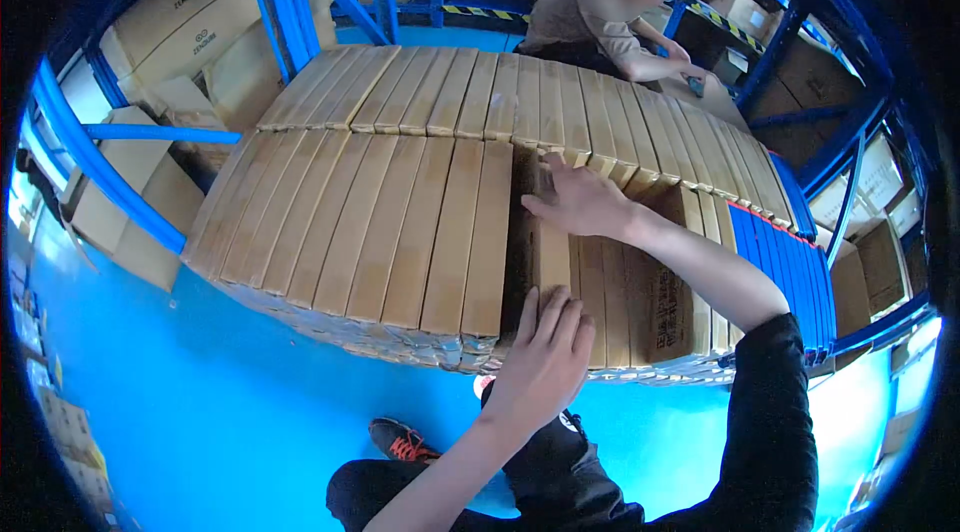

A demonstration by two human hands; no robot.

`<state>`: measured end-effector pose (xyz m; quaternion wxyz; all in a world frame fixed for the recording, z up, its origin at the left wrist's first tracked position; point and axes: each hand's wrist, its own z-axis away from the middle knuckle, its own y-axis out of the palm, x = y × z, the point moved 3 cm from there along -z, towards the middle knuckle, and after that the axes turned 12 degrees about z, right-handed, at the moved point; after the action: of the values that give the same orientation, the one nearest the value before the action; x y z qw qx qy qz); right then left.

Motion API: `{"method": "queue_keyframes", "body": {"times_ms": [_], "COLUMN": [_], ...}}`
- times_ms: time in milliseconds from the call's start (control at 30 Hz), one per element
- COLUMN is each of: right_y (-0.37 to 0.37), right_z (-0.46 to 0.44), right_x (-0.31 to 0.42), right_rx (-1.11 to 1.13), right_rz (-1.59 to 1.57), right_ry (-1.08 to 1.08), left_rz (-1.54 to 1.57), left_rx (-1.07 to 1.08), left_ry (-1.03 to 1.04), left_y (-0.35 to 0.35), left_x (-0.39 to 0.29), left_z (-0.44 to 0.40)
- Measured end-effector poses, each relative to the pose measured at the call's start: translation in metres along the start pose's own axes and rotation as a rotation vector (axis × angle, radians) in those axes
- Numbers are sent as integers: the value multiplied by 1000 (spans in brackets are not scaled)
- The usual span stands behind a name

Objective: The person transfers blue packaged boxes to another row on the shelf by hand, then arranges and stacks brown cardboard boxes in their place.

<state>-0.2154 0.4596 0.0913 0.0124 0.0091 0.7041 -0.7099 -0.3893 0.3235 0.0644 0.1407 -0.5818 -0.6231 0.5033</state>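
One narrow brown cardboard box (553, 257) stands on edge in the row nearest me, beside a dark gap on its left. At the far end of this box, my right hand (580, 199) grips the top with thumb and fingers. My left hand (545, 347) has its fingers over the near end of the same box; their undersides are hidden. To the left of the gap stand several matching boxes (400, 232), packed tightly side by side. Lower boxes (610, 297) show to the right, next to one with dark printing (668, 317).
Behind runs a second row of boxes (560, 102). Blue slim boxes (785, 267) close the right end. Across the stack a person (590, 17) sits with both hands low. Blue rack posts (275, 2) and larger cartons (185, 12) surround us. My shoe (400, 440) is on the blue floor.
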Motion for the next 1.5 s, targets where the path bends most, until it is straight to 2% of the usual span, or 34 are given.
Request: {"method": "queue_keyframes", "body": {"times_ms": [67,167,300,433,567,600,767,867,967,1067,1167,1267,1367,1500], "right_y": [-1,-9,10,-2,-24,-23,-24,0,9,-1,-4,-5,-3,0], "right_z": [6,30,50,72,96,100,122,132,134,137,140,142,146,150], "right_x": [-3,-4,-21,-35,-61,-73,-112,-125,-131,-120,-121,-121,-119,-118], "right_rx": [70,145,36,-220,-306,-256,-257,-165,-205,-243,-216,-201,-227,-269], "right_rz": [-110,-513,-784,-585,-317,-222,-36,113,123,106,9,-88,-80,-75], "right_ry": [50,196,268,168,213,313,358,454,434,379,386,387,354,293], "left_rz": [26,69,98,142,214,204,230,408,601,628,655,761,719,661], "left_rx": [-3,11,17,-20,-25,-32,34,222,356,291,115,175,196,104], "left_ry": [18,46,109,169,202,185,53,-45,-144,-136,-100,-199,-231,-242], "left_y": [3,4,15,13,28,29,41,58,88,99,102,104,104,113], "left_x": [1,-1,-10,-36,-46,-48,-49,-48,-50,-64,-66,-61,-58,-59], "left_z": [0,-1,0,-2,-9,-11,-11,-5,-1,2,6,4,-5,-12]}}
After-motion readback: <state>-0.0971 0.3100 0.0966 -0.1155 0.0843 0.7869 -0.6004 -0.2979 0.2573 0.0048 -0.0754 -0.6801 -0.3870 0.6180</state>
